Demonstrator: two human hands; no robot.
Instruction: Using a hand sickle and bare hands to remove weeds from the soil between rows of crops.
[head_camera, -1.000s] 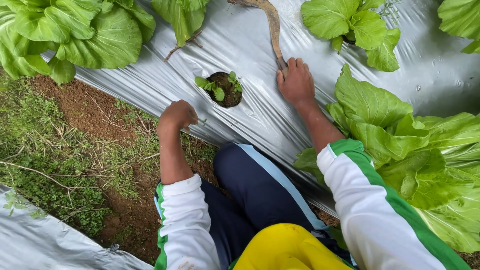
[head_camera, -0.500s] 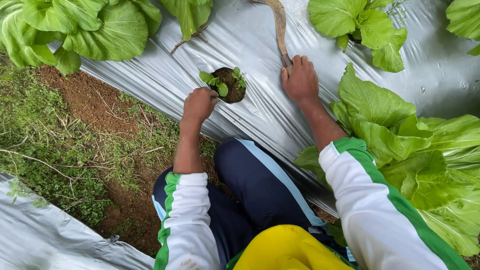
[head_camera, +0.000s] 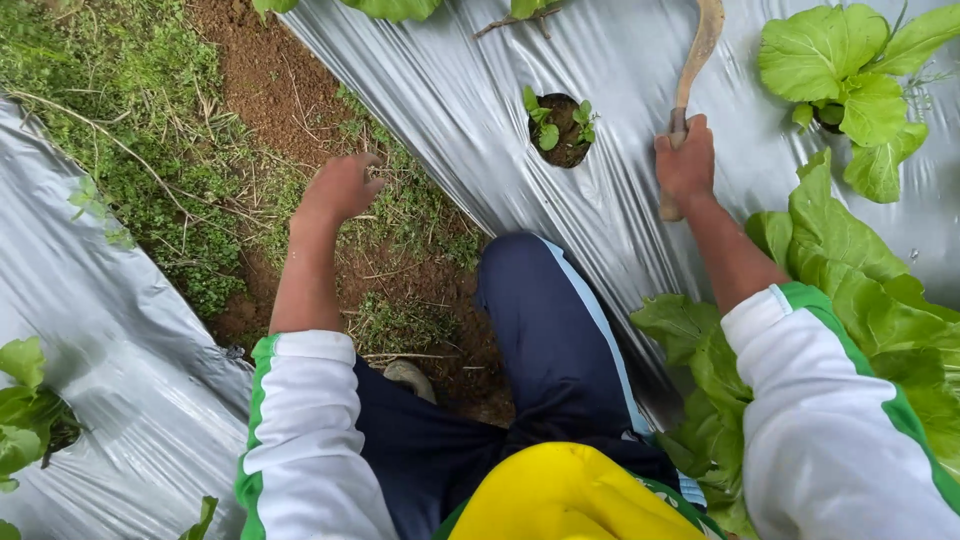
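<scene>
Sickle gripped beside a seedling hole in the silver mulch

Sickle (head_camera: 692, 70) is the tool in hand here, its wooden handle clamped in the fingers of the right hand (head_camera: 686, 165) and its curved blade lying flat on the silver plastic mulch (head_camera: 620, 210), pointing away from the person. Nearest the camera come a yellow garment, white sleeves with green trim and a dark blue trouser leg (head_camera: 560, 340) bent over the edge of the bed. Leafy greens (head_camera: 860, 290) crowd just beside the right forearm. The left hand (head_camera: 340, 188) hangs over the weedy soil furrow (head_camera: 250, 90), fingers loosely curled and holding nothing. Farther out, a planting hole (head_camera: 560, 130) with small seedlings sits between the two hands, near the sickle handle. Another leafy plant (head_camera: 850, 80) grows beyond the blade.
</scene>
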